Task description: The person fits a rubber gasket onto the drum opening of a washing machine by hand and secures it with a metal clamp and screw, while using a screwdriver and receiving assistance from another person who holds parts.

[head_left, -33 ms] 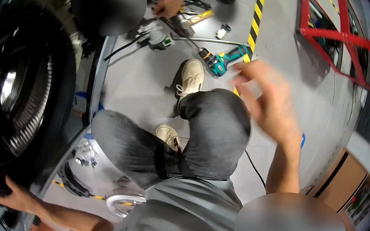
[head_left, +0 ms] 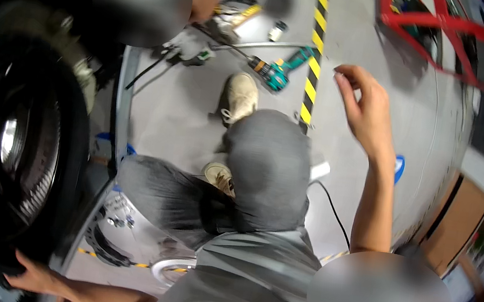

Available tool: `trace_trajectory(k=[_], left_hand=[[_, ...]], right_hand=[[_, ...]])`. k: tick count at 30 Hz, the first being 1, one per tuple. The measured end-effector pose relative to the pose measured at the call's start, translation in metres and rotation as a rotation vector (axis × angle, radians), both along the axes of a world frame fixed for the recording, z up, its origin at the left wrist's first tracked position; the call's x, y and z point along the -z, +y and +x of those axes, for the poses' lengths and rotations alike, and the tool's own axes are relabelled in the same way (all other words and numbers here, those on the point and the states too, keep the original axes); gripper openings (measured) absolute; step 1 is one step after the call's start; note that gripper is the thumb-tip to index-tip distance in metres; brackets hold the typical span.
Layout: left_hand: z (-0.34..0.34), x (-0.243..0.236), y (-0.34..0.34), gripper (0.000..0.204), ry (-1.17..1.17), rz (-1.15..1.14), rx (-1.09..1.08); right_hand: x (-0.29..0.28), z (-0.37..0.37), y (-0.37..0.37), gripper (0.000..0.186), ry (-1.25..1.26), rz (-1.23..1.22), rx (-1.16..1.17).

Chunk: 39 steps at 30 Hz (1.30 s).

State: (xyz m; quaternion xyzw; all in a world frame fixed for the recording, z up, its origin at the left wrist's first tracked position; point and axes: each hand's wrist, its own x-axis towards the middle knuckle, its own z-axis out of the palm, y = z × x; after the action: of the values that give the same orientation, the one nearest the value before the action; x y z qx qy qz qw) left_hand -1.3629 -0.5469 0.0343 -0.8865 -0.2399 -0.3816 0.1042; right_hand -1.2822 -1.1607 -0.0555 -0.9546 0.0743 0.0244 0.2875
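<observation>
A large black ring (head_left: 74, 147) surrounds a shiny, ribbed round opening at my left, in what looks like a washing machine. My left hand (head_left: 36, 276) grips its lower edge, thumb raised against the black rim and the other fingers partly hidden. Over the floor on the right, my right hand (head_left: 369, 110) is lifted with bent fingers, thumb and forefinger tips close together. Whatever is between those tips is too small to name. A teal cordless drill (head_left: 279, 73) lies on the floor beyond my knee, apart from that hand.
Another person's hand (head_left: 203, 4) is among tools at the top. A corded grey tool (head_left: 188, 49) lies nearby. Yellow-black tape (head_left: 315, 51) crosses the floor. At the far right stand a red frame (head_left: 442, 21) and a cardboard box (head_left: 457, 213). Small metal parts (head_left: 120, 214) lie lower left.
My right hand has moved right, away from the drill and my knee, and its fingertips have come closer together. The view has shifted slightly; my left hand stays at the black ring.
</observation>
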Motion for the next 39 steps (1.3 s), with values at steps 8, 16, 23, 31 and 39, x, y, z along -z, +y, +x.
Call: trace_trajectory(k=[8,16,23,31,39], left_hand=[[0.013,0.006,-0.018,0.086,-0.075,-0.024,0.162],[-0.007,0.024,0.019,0.075,-0.148,-0.096,0.066],[-0.007,0.018,-0.037,0.059,-0.152,-0.169,-0.005],[0.013,0.026,-0.064,0.07,-0.365,-0.528,0.114],[-0.035,0.064,-0.049,0.058,-0.381,-0.41,0.25]], right_hand=[[0.253,-0.233,-0.117,0.028,0.684,-0.07,0.589],[0.344,-0.241,-0.053,0.034,0.799,0.0,0.662],[0.372,-0.175,-0.06,0.028,0.801,-0.433,0.44],[0.314,-0.132,-0.02,0.029,0.454,-0.188,0.061],[0.097,0.073,0.071,0.032,0.037,-0.016,-0.889]])
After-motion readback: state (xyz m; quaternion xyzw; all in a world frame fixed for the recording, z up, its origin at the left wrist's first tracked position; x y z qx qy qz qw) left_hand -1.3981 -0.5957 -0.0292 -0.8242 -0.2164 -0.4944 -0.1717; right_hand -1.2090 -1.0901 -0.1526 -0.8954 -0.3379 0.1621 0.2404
